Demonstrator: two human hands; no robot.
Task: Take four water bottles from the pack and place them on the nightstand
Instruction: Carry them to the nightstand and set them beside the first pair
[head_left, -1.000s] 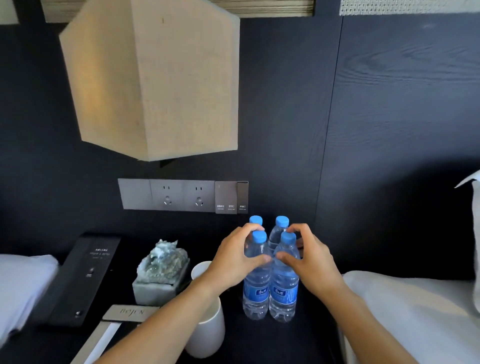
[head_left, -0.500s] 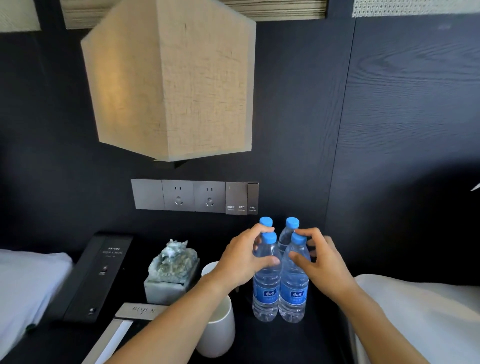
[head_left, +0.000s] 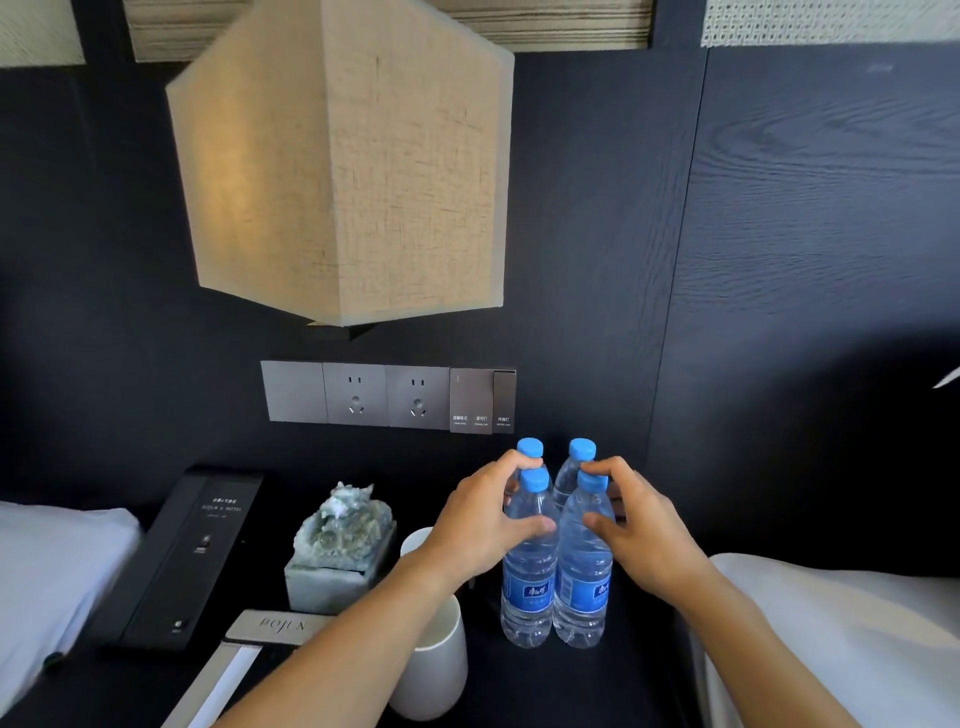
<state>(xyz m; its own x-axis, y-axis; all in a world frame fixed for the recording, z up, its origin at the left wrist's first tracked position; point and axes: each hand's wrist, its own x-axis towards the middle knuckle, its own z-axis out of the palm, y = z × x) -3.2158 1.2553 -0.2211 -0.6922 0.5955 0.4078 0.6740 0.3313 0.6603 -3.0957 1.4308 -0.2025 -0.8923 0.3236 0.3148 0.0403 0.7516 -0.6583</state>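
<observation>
Four clear plastic water bottles with blue caps and blue labels (head_left: 555, 561) are standing upright in a tight two-by-two cluster on the dark nightstand top (head_left: 524, 686), toward its right edge and just short of the dark wall panel at its back. Each bottle's long axis is running vertically, caps up.

The left hand (head_left: 480, 530) is curling around the left side of the cluster, thumb pressing on the front-left bottle's shoulder and fingers wrapping toward the rear-left bottle's neck; it appears to be grasping that pair. The right hand (head_left: 636, 530) is mirroring it on the right side, forefinger touching the front-right cap, thumb lying just beside the front-right bottle's shoulder. Whether that thumb is bearing on the plastic cannot be told, so the right grip is being recorded as undetermined.

The cluster is lying directly between the two hands, each equally near its own pair. Judgement: all four bottles are already resting on the nightstand, so the remaining action would be a straight withdrawal outward, left hand leftward, right hand rightward.

Hazard noted: a white cylindrical ceramic cup (head_left: 431, 644) is standing just beside the left forearm, near the front edge, and a grey-green carved stone ornament (head_left: 340, 551) is sitting left of it.
</observation>
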